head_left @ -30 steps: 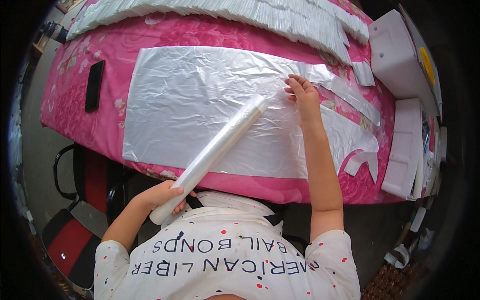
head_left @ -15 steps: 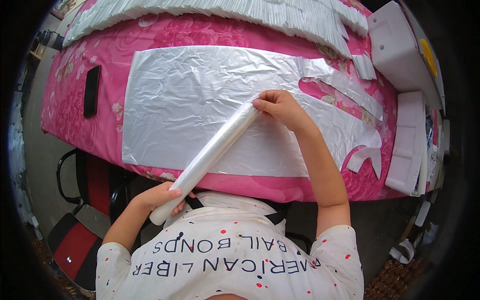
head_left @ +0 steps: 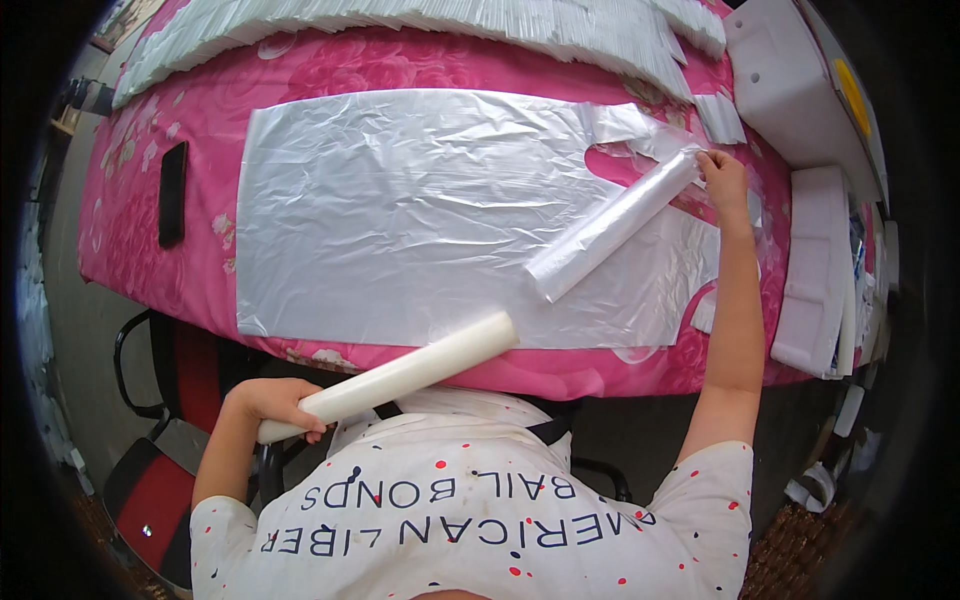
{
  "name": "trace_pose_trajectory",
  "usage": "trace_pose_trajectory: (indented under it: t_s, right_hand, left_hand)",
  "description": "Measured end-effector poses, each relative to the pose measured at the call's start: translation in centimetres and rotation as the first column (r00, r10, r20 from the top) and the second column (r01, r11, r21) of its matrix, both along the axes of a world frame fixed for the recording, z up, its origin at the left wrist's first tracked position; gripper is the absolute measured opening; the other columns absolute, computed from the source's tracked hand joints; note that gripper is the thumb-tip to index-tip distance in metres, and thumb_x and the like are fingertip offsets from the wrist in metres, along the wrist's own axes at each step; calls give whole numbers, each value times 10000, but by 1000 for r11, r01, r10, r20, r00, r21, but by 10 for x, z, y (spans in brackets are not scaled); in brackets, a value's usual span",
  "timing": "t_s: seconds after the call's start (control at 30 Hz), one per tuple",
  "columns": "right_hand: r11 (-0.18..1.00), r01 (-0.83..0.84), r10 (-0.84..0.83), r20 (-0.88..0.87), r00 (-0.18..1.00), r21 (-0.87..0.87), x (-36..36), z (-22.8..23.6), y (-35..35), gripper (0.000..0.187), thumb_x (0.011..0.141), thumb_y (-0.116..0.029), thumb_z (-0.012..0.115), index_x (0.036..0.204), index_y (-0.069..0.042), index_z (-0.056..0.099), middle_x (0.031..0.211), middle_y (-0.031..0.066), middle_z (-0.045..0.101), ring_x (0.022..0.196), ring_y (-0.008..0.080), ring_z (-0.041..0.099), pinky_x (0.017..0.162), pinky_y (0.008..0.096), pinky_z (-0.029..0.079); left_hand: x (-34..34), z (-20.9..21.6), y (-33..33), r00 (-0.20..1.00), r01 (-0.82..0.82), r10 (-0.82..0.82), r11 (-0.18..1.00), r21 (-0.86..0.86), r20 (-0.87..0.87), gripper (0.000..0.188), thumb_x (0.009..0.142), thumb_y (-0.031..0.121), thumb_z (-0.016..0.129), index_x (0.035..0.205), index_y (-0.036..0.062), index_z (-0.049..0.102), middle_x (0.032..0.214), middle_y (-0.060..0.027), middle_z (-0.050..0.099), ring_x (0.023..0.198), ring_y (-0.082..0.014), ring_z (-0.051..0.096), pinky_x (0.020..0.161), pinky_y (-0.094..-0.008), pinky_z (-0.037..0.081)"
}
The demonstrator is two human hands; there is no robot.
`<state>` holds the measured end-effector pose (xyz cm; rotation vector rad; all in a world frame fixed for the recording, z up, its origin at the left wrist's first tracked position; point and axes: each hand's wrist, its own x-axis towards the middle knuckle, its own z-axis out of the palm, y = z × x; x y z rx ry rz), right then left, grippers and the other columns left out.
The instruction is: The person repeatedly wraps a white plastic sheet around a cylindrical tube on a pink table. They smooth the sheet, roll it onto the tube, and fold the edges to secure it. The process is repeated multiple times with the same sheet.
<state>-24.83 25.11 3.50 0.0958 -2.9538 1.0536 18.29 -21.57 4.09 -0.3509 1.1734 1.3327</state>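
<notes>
Near my body at the lower left, my left hand [head_left: 285,405] is closed around one end of a smooth off-white tube [head_left: 400,370]. The tube slants up to the right, its other end free over the table's near edge. My right hand [head_left: 724,180], arm stretched far to the right, pinches the upper end of a flattened roll of clear plastic film [head_left: 615,225]. Its lower end is apart from the tube. Beneath it, a large crinkled silvery-white plastic sheet [head_left: 400,210] lies spread out, with curved cut-outs and strap-like strips at its right end.
A pink flowered cloth [head_left: 330,65] covers the table. Long rows of folded white plastic pieces [head_left: 420,32] line the far edge. A black phone [head_left: 173,195] lies at left. White foam boxes [head_left: 780,80] stand at right. Red-and-black chairs [head_left: 150,500] are at lower left.
The film roll has come off the tube; my right hand has carried it up and right. My left hand has drawn the tube slightly left, and its far end has dropped toward me.
</notes>
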Motion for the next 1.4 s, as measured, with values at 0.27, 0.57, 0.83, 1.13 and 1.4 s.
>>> trace_pose_trajectory:
  t_s: [0.27,0.57,0.83,1.13,1.4]
  right_hand:
    - [955,-293,295,50,954,-52,21,-10,-66,251,799,-203,602,875,29,655,715,108,642,626,164,589,605,297,461]
    - [904,-418,428,150,891,-94,35,5,-135,231,802,-186,604,903,15,657,781,112,658,684,188,599,669,298,462]
    - [885,-403,448,195,872,-233,27,0,-139,321,808,-220,624,1033,8,610,880,115,639,739,164,597,693,285,467]
    - [733,-679,672,-196,714,39,179,23,-133,464,783,-245,667,1169,-24,532,1087,161,559,973,279,542,833,353,445]
    - [774,-612,629,-87,773,162,204,8,-103,448,745,-110,627,1183,-78,535,1101,155,564,979,324,528,854,402,433]
  left_hand:
    - [-99,50,40,738,249,-480,847,-469,-474,365,672,239,713,936,10,610,855,-118,651,789,-265,620,731,-333,470]
    - [-158,15,97,-408,-200,-519,853,-482,-751,517,684,325,697,1084,34,549,1117,-139,556,1015,-290,542,886,-392,425]
    - [-123,-30,144,-381,196,-442,820,-538,-812,817,823,589,390,1298,-74,347,1396,-192,319,1324,-306,262,1098,-421,160]
    - [-101,-34,163,-290,65,-547,808,-586,-786,872,810,631,337,1339,-61,300,1430,-200,250,1353,-310,187,1110,-447,96]
    - [-91,-32,171,-278,35,-624,753,-657,-730,852,835,630,303,1374,-28,257,1454,-181,209,1364,-287,164,1102,-424,121]
